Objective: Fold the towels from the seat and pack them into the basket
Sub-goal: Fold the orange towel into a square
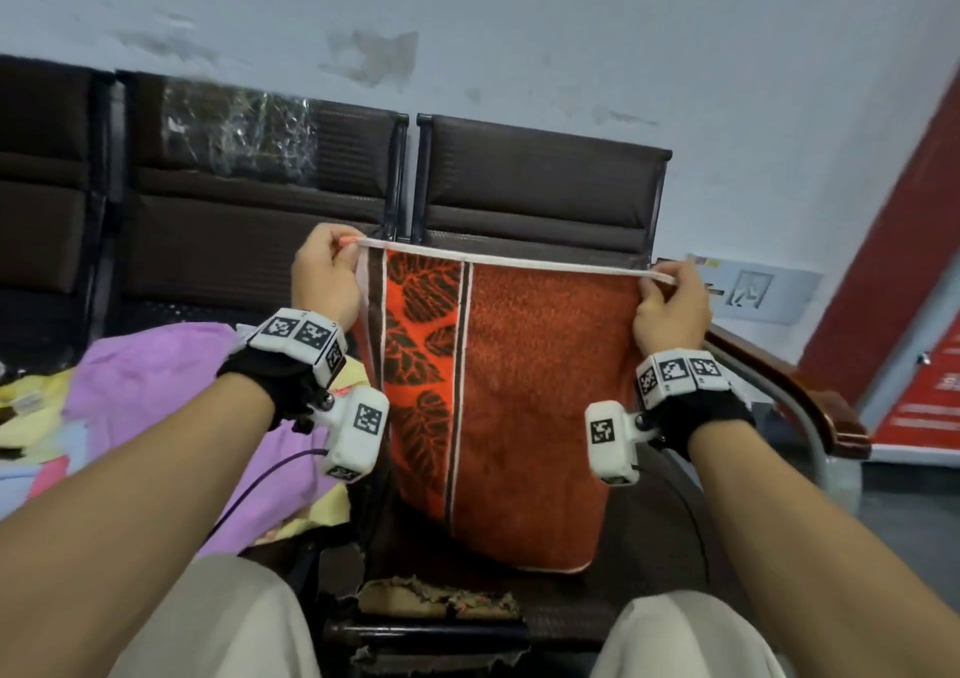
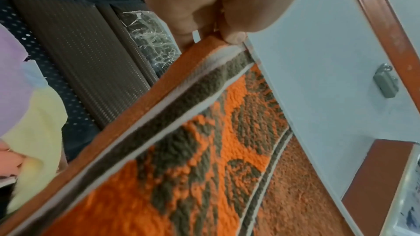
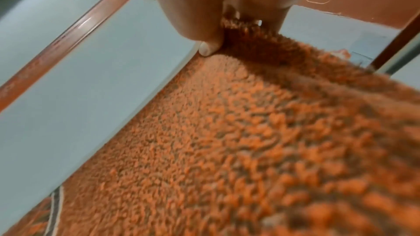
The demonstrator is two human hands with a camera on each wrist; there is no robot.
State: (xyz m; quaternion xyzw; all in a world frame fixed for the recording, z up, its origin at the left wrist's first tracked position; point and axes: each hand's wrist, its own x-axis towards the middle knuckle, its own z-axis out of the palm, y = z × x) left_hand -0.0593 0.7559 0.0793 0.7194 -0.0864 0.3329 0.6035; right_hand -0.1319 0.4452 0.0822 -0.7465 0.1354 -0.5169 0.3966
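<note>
Orange towel stretched above the seat

Your left hand (image 1: 326,272) and right hand (image 1: 672,308) pinch the top corners of the shaggy terry towel (image 1: 519,391); it hangs vertically over the dark seat (image 1: 649,521).

Pale wall (image 1: 519,27), red door (image 1: 893,240), wooden armrest (image 1: 810,396)

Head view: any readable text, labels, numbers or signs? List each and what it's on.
No text reads legibly in any view.
Red board at far right: white lines of lettering, too blurred to read.
Grey wall sign behind the right hand: a raised pictogram, no readable words.
Wrist-camera housings: black-and-white square marker codes, no letters.
Orange towel, held by the left hand and the right: leaf pattern only, no label visible.
</note>
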